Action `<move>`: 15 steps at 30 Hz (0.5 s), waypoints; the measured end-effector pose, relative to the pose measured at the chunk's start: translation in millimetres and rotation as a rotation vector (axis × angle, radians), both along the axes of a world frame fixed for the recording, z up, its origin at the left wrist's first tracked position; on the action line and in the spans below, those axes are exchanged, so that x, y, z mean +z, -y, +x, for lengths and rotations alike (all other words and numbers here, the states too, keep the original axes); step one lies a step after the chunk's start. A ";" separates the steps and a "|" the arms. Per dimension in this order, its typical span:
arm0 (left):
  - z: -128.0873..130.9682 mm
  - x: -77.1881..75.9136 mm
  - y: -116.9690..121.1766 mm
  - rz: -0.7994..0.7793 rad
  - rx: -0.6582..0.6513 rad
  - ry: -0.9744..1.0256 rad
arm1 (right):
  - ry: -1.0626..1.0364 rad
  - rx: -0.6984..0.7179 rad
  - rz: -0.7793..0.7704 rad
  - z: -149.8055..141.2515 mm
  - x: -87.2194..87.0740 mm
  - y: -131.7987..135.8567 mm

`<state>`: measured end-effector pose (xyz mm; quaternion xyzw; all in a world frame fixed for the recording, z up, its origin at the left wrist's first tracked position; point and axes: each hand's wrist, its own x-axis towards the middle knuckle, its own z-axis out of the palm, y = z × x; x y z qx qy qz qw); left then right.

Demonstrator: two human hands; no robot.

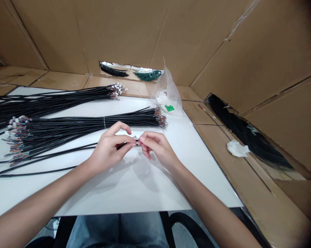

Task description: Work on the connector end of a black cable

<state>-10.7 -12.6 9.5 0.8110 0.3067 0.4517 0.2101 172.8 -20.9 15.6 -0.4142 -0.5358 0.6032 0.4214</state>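
My left hand pinches the end of a black cable that trails off to the left across the white table. My right hand meets it fingertip to fingertip, gripping a small connector at that cable's end. Just beyond my hands lies a tied bundle of black cables with bare coloured wire tips at its right end. A second bundle with white connectors lies farther back.
A clear plastic bag with white parts and a green label stands at the table's far right corner. Cardboard walls enclose the table. A crumpled white wad and a heap of black cables lie on the right.
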 end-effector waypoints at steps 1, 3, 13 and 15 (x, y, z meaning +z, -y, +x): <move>0.0 1.8 0.4 -0.064 -0.004 0.006 | 0.016 -0.011 0.017 0.0 0.5 0.2; 0.2 5.0 1.4 -0.211 -0.019 0.030 | 0.046 -0.019 0.035 0.0 0.8 0.4; 4.0 14.2 4.9 -0.676 -0.091 0.194 | -0.055 0.038 -0.114 0.6 -1.6 -3.7; 3.7 16.6 5.0 -0.738 -0.093 0.203 | -0.098 0.037 -0.152 -0.5 -1.7 -3.9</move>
